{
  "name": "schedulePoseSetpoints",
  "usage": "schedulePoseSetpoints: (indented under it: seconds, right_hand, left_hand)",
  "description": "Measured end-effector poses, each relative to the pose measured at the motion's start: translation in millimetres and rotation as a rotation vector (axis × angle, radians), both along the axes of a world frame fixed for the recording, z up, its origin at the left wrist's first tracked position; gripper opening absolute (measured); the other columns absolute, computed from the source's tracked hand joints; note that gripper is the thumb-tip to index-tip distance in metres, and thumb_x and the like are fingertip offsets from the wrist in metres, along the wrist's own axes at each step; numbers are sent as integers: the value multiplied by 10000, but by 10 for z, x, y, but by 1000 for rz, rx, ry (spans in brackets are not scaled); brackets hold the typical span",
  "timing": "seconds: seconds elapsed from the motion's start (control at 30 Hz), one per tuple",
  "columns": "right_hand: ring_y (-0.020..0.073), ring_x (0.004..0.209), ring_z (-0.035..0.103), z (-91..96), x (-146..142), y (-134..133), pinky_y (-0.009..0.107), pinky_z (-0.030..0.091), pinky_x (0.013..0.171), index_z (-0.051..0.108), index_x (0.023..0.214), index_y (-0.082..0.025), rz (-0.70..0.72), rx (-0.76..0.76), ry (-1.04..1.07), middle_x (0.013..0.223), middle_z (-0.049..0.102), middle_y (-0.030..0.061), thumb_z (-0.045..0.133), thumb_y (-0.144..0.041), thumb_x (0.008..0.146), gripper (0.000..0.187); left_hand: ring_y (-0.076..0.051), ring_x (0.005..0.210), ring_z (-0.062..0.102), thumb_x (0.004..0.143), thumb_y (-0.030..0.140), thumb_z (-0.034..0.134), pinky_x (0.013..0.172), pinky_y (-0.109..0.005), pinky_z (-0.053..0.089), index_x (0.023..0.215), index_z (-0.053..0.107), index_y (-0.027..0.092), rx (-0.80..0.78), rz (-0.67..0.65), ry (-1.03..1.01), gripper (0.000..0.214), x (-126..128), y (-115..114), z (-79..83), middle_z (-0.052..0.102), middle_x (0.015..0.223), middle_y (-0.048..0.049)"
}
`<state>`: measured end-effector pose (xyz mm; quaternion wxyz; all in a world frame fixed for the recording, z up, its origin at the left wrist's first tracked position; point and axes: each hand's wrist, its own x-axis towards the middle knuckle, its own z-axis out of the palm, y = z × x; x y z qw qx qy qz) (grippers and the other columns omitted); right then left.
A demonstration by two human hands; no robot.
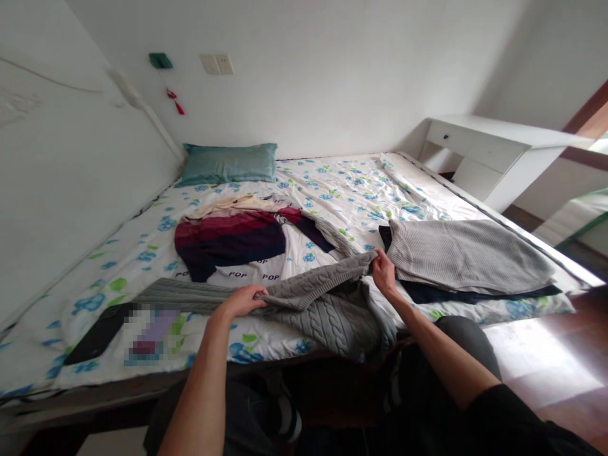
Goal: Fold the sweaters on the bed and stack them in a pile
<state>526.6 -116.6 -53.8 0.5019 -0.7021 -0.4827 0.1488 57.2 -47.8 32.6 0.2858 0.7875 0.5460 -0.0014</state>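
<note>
A grey cable-knit sweater (327,316) lies bunched at the front edge of the bed, part of it drooping over the side. My left hand (243,301) is closed on the sweater's edge, and one long sleeve stretches away to the left behind it. With fingers pinched, my right hand (384,272) holds the other end of the same ribbed edge, slightly raised. The knit is pulled taut between both hands. Just behind it lie a maroon and navy striped top (232,234) and a white garment (251,275) printed "POP".
Folded light grey knitwear (465,253) rests on dark clothing at the right. A black phone-like object (99,332) and a blurred patch (152,335) lie front left. A green pillow (228,163) is at the bed's head. A white desk (494,155) stands beyond the right side.
</note>
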Motion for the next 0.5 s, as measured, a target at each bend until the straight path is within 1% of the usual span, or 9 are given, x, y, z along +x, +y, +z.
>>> schedulePoseSetpoints:
  seconds: [0.07,0.1,0.17,0.27,0.3,0.33,0.37,0.43,0.5]
  right_hand:
    - [207,708,596,105,112,-36,297,458,724,735,1116,-182,-58,84,31,807,694,37,399,-424,1046,420]
    - [214,719,600,159,166,-62,306,466,731,734,1131,-177,-80,119,23,828,708,51,394,-446,1055,440]
    - [232,738,624,276,292,-108,330,492,765,748,1163,-174,-103,160,-51,855,737,76,404,-474,1074,465]
    - [263,836,710,508,533,-109,354,534,846,787,1166,-188,-69,200,-251,929,795,113,458,-460,1085,434]
    - [269,890,738,619,618,-86,352,545,867,798,1162,-192,-55,225,-315,980,816,123,476,-441,1085,414]
    - [270,937,757,756,702,-53,347,553,878,805,1159,-195,-54,260,-373,1033,832,129,493,-420,1085,391]
    - [267,966,769,924,781,-17,342,560,881,810,1156,-198,-68,303,-423,1072,842,129,510,-402,1086,369]
    - [257,983,780,1361,927,38,332,568,876,815,1138,-202,-128,408,-510,1090,849,117,549,-377,1089,322]
    - [243,958,779,1913,1071,20,330,570,871,818,1101,-196,-211,515,-579,1035,843,101,586,-374,1097,292]
  left_hand:
    - [-281,882,716,878,468,685,820,-318,522,923,745,242,37,34,13,238,-50,-6,-36,758,841,-37]
    - [-281,901,724,925,448,640,836,-320,529,952,736,242,109,83,-12,229,-50,-13,-29,768,872,-43]
    - [-290,946,742,1007,392,563,879,-335,542,1043,722,235,342,261,-67,226,-12,-35,36,783,945,-68]
    - [-307,1087,751,1063,253,487,991,-370,548,1179,705,199,764,574,-157,253,94,-75,243,795,1108,-133]
    - [-310,1146,746,1067,211,476,1037,-381,543,1219,700,180,875,634,-195,272,127,-87,343,794,1172,-155]
    - [-311,1197,738,1071,185,476,1078,-392,535,1252,696,159,960,659,-231,287,150,-95,462,789,1231,-175]
    - [-313,1231,733,1081,180,478,1108,-403,528,1276,696,139,1028,654,-262,295,159,-100,604,783,1271,-190]
    - [-317,1257,732,1124,232,487,1150,-432,517,1285,710,107,1147,600,-297,302,115,-103,965,778,1281,-203]
    - [-336,1304,719,1163,341,511,1204,-481,491,1277,729,78,1265,535,-315,360,-15,-105,1412,764,1272,-201]
